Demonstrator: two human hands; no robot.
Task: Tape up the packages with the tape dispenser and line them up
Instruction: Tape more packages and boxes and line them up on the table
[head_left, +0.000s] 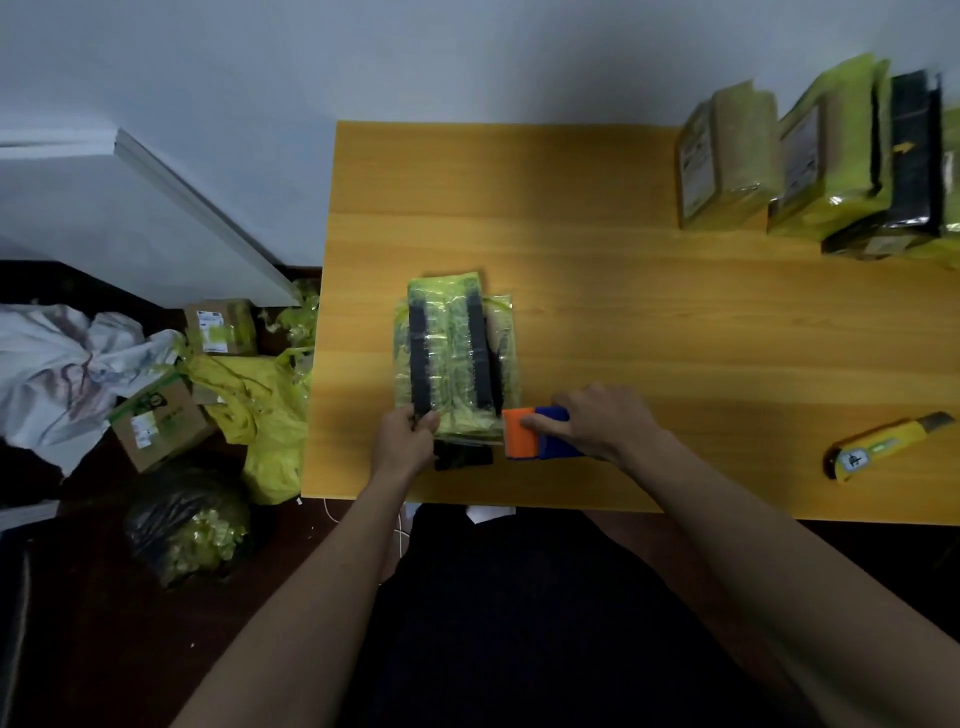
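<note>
- Gripping the near left corner of a yellow-green, tape-wrapped package with two dark strips (457, 353), the left hand (404, 441) curls its fingers and thumb round the package's edge near the front of the orange-toned wooden table (597, 270).
- Just right of it, the right hand (597, 421) holds an orange-and-blue plastic tape dispenser (535, 434); the thumb lies across its orange end, which touches the package's near right corner.
- A small black object (462, 457), too dark to identify, lies on the table by the left hand, under the package's near end.
- Further right on the table, well apart from the hands, lies a yellow utility knife with a grey blade end (883, 447).
- At the far right corner, a row of yellow-green and black wrapped packages (810, 156) stands side by side, touching one another.
- On the floor left of the table sit brown cardboard boxes (161, 421), crumpled yellow plastic bags (260, 410) and a dark bag of yellow scraps (192, 525).
</note>
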